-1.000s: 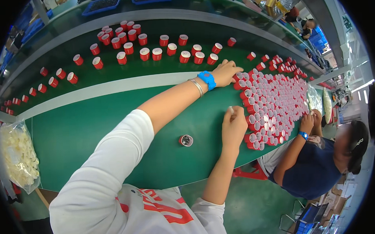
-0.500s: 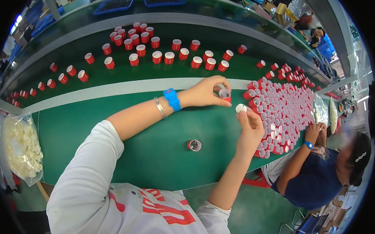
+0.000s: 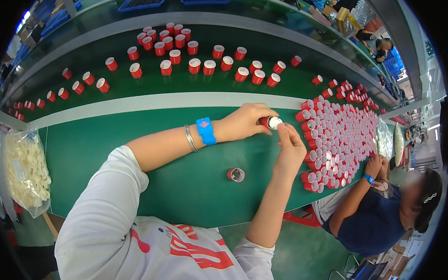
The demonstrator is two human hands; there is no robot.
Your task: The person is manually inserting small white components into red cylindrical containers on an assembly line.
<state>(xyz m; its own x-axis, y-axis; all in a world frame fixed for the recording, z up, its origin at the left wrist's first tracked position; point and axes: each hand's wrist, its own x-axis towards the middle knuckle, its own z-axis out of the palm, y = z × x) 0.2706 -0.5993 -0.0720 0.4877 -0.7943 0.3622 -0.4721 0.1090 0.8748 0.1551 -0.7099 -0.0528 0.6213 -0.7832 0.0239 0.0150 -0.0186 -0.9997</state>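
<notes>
My left hand (image 3: 248, 120) is closed round a small red cup (image 3: 265, 122), tilted with its mouth toward my right hand. A round white lid (image 3: 275, 123) sits at the cup's mouth, pinched between the fingertips of my right hand (image 3: 290, 143). Whether the lid is seated in the cup I cannot tell. Below my hands, another red cup (image 3: 230, 175) rests on the green table with small dark bits inside it. Right of my right hand stands a dense mass of red cups (image 3: 332, 136) with pale insides, a few showing white tops.
White-topped red cups (image 3: 194, 66) stand scattered along the green shelf (image 3: 148, 95) beyond the table. A clear bag of pale pieces (image 3: 25, 171) lies at the left end. On the right sits a co-worker (image 3: 367, 214), hands at the table edge near another plastic bag (image 3: 384, 137).
My right hand has brought the white lid up and left to the cup's mouth. My left hand has tipped the cup toward it. The view has shifted slightly.
</notes>
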